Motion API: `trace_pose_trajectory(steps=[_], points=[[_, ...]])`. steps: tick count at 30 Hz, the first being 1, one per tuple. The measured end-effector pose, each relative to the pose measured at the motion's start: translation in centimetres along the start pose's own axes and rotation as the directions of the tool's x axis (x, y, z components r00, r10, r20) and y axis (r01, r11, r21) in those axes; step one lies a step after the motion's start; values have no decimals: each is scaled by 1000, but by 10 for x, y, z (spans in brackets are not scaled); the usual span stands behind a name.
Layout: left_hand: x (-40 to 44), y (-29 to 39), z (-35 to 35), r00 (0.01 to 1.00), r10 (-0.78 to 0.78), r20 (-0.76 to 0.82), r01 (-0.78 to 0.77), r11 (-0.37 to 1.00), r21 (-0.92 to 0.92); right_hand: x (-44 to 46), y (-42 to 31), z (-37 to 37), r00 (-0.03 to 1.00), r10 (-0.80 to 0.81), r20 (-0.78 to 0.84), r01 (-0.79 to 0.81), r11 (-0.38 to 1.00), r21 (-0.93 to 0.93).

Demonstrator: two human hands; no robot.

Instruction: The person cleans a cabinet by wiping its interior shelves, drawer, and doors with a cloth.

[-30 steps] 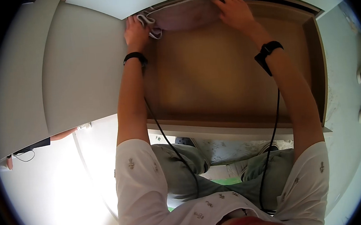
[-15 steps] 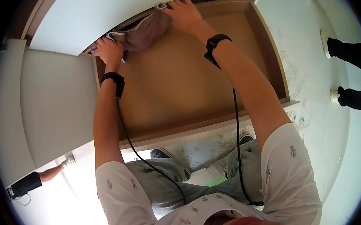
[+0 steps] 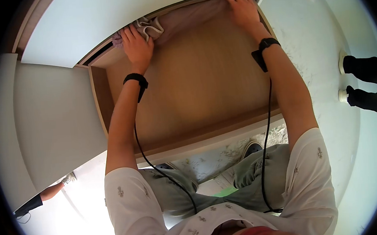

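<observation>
Cloth (image 3: pixel 194 16) lies along the back of the open drawer (image 3: pixel 195 86) — drawn out through its middle, its left end bunched and not yet smooth. The left hand (image 3: pixel 137 49) and right hand (image 3: pixel 245 12) seem closed on opposite ends — though the fingertips are partly hidden there.

The left hand (image 3: pixel 138 50) is lying on bunched folds of the cloth (image 3: pixel 190 18), fingers pointing away. The right hand (image 3: pixel 245 15) is touching the cloth's other end. Between the hands, the cloth is spanning the drawer's (image 3: pixel 194 82) far side. A white panel (image 3: pixel 124 15) is sitting just beyond the left hand.
</observation>
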State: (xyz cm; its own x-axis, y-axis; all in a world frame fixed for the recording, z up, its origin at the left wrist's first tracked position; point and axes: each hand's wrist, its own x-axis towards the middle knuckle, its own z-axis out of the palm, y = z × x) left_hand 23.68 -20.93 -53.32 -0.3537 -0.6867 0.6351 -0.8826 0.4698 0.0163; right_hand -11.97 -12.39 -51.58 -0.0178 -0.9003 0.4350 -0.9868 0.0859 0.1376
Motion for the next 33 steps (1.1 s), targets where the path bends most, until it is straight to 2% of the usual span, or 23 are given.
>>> trace_pose_trajectory(steps=[4,6,8,9,10,11,13,15,17,19,20,22,23,24,26,27,29,30,32,33], points=[[4,-4,-3,1000,17,-7,-17,999,-38,4,12,0,997,-39,-66,35,998,-57],[10,1,-8,1000,4,-16,-4,1000,-30,7,14,-13,999,-33,-37,31,998,-61],[14,7,-6,994,-101,31,104,989,-106,7,16,-13,999,-31,-8,30,998,-62],[14,9,-1,994,-105,33,108,988,-107,6,20,-10,999,51,1,-51,993,-107],[16,12,3,1000,8,10,-7,989,-148,5,27,-8,991,135,3,-133,979,-153],[18,16,6,993,120,-19,-122,975,-186,4,38,-7,991,134,1,-132,979,-155],[28,40,3,989,143,-29,-146,963,-228,3,60,-1,983,160,-91,-169,980,-100],[33,53,6,986,165,-37,-168,947,-275,6,65,8,983,152,-100,-161,983,-88],[31,60,13,996,91,5,-88,979,-185,6,66,20,986,136,-100,-143,987,-74],[29,56,11,992,122,37,-115,981,-158,10,61,21,986,165,-12,-165,980,-114],[29,53,10,986,152,66,-143,982,-128,10,56,19,985,172,-16,-173,978,-117],[30,49,9,980,196,31,-190,973,-132,14,40,15,946,307,104,-288,943,-164],[31,46,8,972,233,6,-230,964,-135,8,34,20,903,417,102,-424,904,57],[34,42,6,972,233,0,-231,963,-138,0,30,36,903,418,98,-424,904,52],[40,35,4,953,295,70,-292,955,-51,-15,31,62,987,138,-87,-151,975,-165],[41,32,9,952,299,64,-295,954,-58,-13,27,47,986,143,-88,-156,972,-174],[40,27,15,940,341,19,-340,940,-38,-3,7,23,911,317,262,-350,933,87],[42,26,14,939,344,15,-344,938,-37,2,3,18,912,321,257,-352,932,87],[46,24,11,918,396,35,-395,918,-31,9,-3,7,915,261,309,-335,917,218],[48,24,9,914,406,31,-405,914,-28,10,-10,2,933,222,282,-285,936,208]])
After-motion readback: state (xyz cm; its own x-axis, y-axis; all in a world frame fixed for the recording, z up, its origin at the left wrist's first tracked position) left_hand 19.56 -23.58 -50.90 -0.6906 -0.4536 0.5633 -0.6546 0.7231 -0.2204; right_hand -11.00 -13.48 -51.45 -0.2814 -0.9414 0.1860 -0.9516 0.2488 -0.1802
